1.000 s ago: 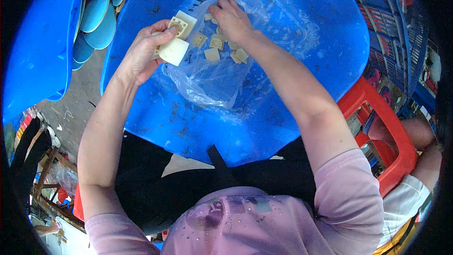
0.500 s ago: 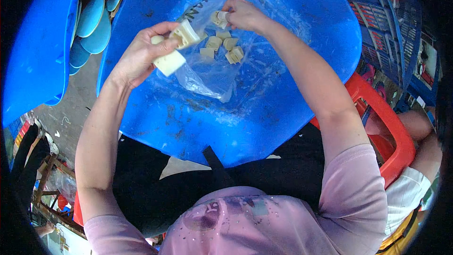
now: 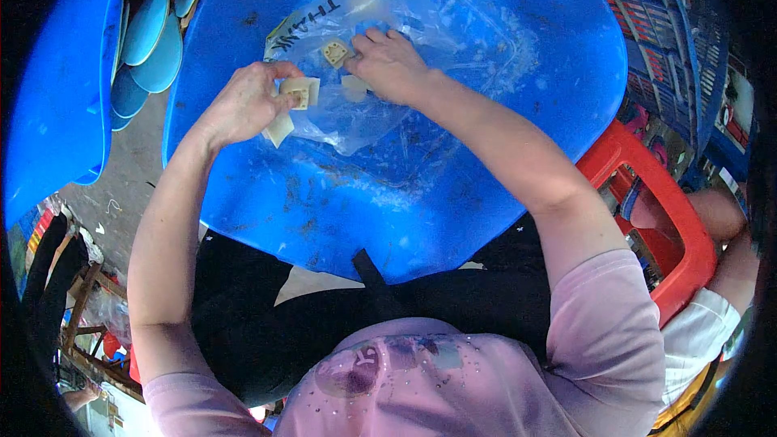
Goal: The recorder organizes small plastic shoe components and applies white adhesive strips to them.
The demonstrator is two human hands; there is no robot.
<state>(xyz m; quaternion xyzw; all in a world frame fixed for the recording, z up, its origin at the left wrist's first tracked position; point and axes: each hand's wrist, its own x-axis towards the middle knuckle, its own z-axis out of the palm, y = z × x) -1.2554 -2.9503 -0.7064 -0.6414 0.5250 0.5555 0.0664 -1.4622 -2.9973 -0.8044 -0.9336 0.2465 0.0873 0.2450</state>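
A clear plastic bag [image 3: 437,40] lies spread on an upturned blue plastic surface [image 3: 486,162] in front of me. My left hand [image 3: 243,101] pinches a small stack of cream square pieces [image 3: 298,93] at the bag's left edge. My right hand [image 3: 388,65] rests palm down on the bag, its fingertips on a loose cream square piece [image 3: 334,52]. Another cream piece [image 3: 354,85] peeks out from under that hand.
A stack of blue oval plastic parts [image 3: 150,28] sits at the upper left beside a blue tub wall [image 3: 57,89]. A red plastic stool [image 3: 647,194] stands at the right, with another person's arm [image 3: 720,218] next to it. Blue crates [image 3: 672,24] fill the upper right.
Several loose cream pieces that lay on the bag are gone from view; my right hand has shifted over them and my left hand's stack has moved closer to it.
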